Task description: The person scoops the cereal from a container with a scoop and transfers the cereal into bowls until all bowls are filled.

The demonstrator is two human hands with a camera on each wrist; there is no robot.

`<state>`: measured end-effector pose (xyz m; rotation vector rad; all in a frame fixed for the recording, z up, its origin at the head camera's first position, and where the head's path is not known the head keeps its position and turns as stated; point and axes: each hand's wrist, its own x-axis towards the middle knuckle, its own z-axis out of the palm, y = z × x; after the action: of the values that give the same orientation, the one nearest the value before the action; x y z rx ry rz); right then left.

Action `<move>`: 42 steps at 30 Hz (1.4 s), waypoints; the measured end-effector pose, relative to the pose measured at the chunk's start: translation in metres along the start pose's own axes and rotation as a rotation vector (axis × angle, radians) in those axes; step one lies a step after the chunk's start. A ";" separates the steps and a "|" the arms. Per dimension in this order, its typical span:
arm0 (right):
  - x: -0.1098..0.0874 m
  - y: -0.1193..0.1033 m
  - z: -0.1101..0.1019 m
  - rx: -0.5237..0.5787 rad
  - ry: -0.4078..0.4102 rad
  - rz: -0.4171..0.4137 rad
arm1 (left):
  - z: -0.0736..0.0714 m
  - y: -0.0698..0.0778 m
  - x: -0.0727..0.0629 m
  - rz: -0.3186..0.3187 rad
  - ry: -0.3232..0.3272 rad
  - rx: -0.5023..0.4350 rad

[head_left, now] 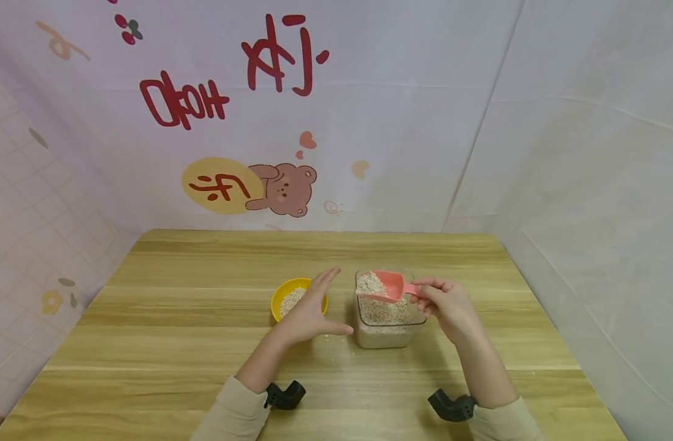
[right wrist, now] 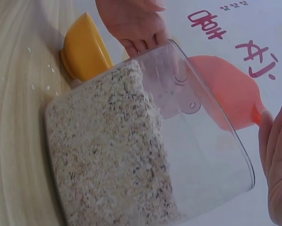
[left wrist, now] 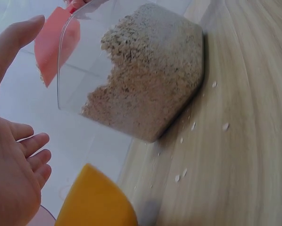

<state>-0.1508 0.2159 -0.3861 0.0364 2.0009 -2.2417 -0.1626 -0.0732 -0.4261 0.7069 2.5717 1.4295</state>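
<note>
My right hand (head_left: pixel 445 305) pinches the handle of a pink scoop (head_left: pixel 393 286), which carries a heap of oat flakes (head_left: pixel 371 284) over the clear square container (head_left: pixel 388 338). More oats fill the lower part of that container, as the right wrist view shows. My left hand (head_left: pixel 309 317) holds nothing; its thumb and fingers are spread apart beside the container's left side, partly over a yellow bowl (head_left: pixel 277 298). Oats (head_left: pixel 292 300) lie inside the bowl, and the hand hides part of it. In the left wrist view the scoop (left wrist: pixel 56 42) shows beyond the container's rim.
A wood-grain table (head_left: pixel 176 343) bears the bowl and container. Loose oat flakes (left wrist: pixel 226 126) are scattered on it between the two. A white printed sheet (head_left: pixel 414 122) with red characters and a bear stands behind, and pale sheets hang at both sides.
</note>
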 end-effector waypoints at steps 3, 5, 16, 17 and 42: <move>0.000 -0.002 0.005 0.016 -0.011 -0.005 | -0.004 -0.002 -0.003 0.000 0.002 0.017; 0.000 -0.003 0.008 0.025 -0.018 -0.006 | -0.006 -0.003 -0.005 0.000 0.006 0.033; 0.007 -0.002 0.027 0.019 -0.043 -0.014 | -0.021 -0.011 -0.015 -0.057 0.049 0.034; 0.008 -0.001 0.029 0.017 -0.044 -0.014 | -0.022 -0.013 -0.016 -0.058 0.051 0.029; 0.031 0.006 0.066 -0.087 -0.130 0.012 | -0.048 -0.057 -0.038 -0.099 0.084 0.060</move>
<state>-0.1764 0.1469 -0.3877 -0.1033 2.0206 -2.0891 -0.1635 -0.1534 -0.4513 0.5298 2.6813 1.3861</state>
